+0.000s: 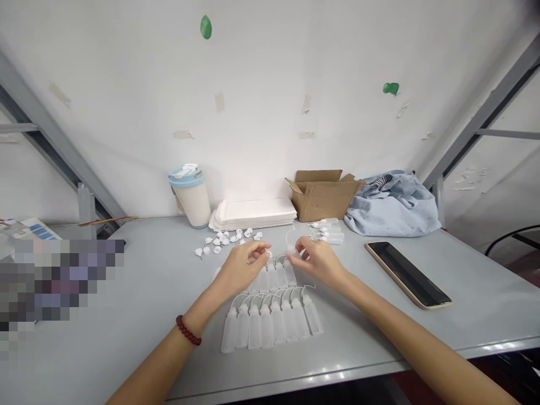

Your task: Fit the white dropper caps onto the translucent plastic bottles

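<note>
My left hand (246, 263) is closed in a pinch, with what looks like a white cap (269, 255) at its fingertips. Opposite it, my right hand (317, 257) grips a small translucent squeeze bottle (291, 247), a thin strap or tube curving up from its top; the fingers partly cover it. Below both hands lies a front row of similar bottles (265, 325), side by side, each with a curved white strap at its neck. Behind it, a second row (272, 278) is partly hidden by my left hand. Loose white caps (223, 239) are scattered beyond my left hand.
More bottles (331, 232) lie before an open cardboard box (324, 197). White envelopes (257, 212) are stacked beside a lidded cup (192, 199). To the right are a cloth bag (394, 208) and a phone (408, 274). Metal posts flank the grey table (139, 304).
</note>
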Tool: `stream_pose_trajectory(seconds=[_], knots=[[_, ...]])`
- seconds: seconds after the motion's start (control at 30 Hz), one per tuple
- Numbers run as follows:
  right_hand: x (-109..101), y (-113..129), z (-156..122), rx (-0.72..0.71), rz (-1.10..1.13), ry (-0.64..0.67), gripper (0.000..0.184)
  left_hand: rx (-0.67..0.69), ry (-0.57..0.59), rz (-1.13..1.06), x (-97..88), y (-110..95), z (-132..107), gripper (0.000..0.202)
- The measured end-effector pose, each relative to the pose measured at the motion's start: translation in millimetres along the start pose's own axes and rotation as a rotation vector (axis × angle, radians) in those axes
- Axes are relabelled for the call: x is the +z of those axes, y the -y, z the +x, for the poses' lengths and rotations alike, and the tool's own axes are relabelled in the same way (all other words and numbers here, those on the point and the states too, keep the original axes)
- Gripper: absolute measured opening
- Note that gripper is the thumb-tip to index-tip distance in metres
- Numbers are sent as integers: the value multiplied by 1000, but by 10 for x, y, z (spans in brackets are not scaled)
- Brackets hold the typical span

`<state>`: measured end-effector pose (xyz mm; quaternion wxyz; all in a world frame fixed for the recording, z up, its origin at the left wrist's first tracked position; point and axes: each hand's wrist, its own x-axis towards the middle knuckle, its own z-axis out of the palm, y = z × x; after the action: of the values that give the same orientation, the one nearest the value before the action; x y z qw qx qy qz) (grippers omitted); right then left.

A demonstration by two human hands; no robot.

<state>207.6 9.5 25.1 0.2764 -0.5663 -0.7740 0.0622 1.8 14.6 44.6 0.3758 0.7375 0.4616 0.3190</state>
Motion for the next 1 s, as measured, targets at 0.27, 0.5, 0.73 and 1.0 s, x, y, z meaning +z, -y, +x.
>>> stream_pose_trajectory(seconds=[0.27,0.5,0.73,1.0], knots=[[165,39,-104,-382,-67,-375,20,-87,44,-379,21,-129,-23,21],[136,82,-115,-546,-68,-441,10,-189,36,-448,17,-192,-57,20],[110,83,-127,-628,-18,-436,12,-191,105,-531,8,-167,-65,18],[114,75,-123,-645,2,-389,13,-142,38,-424,3,-140,-59,17]])
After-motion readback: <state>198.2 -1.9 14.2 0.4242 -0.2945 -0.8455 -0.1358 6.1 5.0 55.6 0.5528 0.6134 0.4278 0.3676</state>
